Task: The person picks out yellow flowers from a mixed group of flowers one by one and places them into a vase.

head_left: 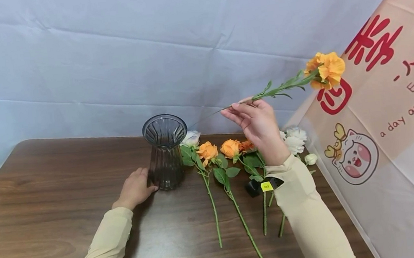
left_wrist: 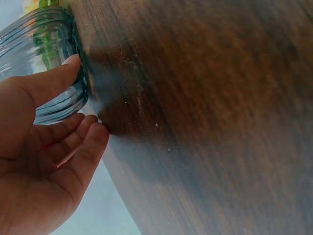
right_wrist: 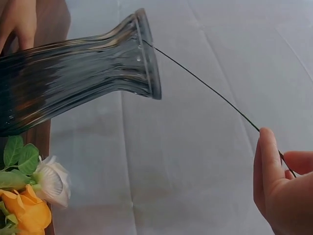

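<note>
A grey ribbed glass vase (head_left: 166,162) stands upright on the table. My left hand (head_left: 135,188) holds its lower left side; in the left wrist view, the thumb of the left hand (left_wrist: 46,152) lies on the glass (left_wrist: 58,93) and the curved fingers are beside the base. Above the table, my right hand (head_left: 257,125) pinches the stem of a yellow-orange flower (head_left: 327,70), its bloom pointing up and right. From the right hand (right_wrist: 288,181), the thin dark stem end (right_wrist: 205,83) reaches the vase mouth (right_wrist: 149,58) in the right wrist view; its tip appears at the rim.
Right of the vase lie orange roses (head_left: 230,148), white flowers (head_left: 295,138) and several green stems (head_left: 245,226) on the brown table (head_left: 68,211). A pale cloth (head_left: 108,59) hangs behind, and a printed banner (head_left: 395,84) is at the right.
</note>
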Available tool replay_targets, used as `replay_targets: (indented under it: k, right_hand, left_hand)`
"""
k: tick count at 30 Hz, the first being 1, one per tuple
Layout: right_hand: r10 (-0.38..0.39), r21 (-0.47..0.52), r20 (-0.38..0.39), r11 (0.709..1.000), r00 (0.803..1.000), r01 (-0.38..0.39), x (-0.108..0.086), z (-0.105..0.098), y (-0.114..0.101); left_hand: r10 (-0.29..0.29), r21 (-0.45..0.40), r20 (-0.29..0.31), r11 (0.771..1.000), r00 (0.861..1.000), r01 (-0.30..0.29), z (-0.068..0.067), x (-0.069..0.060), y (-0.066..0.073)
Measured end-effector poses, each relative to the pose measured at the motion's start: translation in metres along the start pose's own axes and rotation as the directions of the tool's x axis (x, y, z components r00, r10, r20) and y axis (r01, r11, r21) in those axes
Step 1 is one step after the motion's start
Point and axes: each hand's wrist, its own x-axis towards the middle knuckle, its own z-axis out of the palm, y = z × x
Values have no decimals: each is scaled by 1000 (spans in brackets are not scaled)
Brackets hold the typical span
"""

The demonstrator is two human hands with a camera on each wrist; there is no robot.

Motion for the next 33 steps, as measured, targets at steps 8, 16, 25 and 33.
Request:
replay_targets:
  k: [8, 16, 25, 33]
  right_hand:
    - [-10, -80, 26, 997, 1000, 12, -3, 4, 11]
    - [-11, -202, 80, 979, 997, 27, -5, 6, 22]
    - [11, -348, 119, 937, 993, 32, -7, 5, 32]
    - [67, -378, 155, 926, 986, -4, -7, 5, 37]
  left_hand:
    - [8, 6, -5, 1000, 1000, -8, 0, 0, -1]
    - [19, 17, -19, 1000, 1000, -19, 1, 1, -2]
    - [14, 22, -17, 1000, 1000, -14, 2, 1, -2]
    - [6, 25, -13, 1000, 1000, -6, 1, 0, -2]
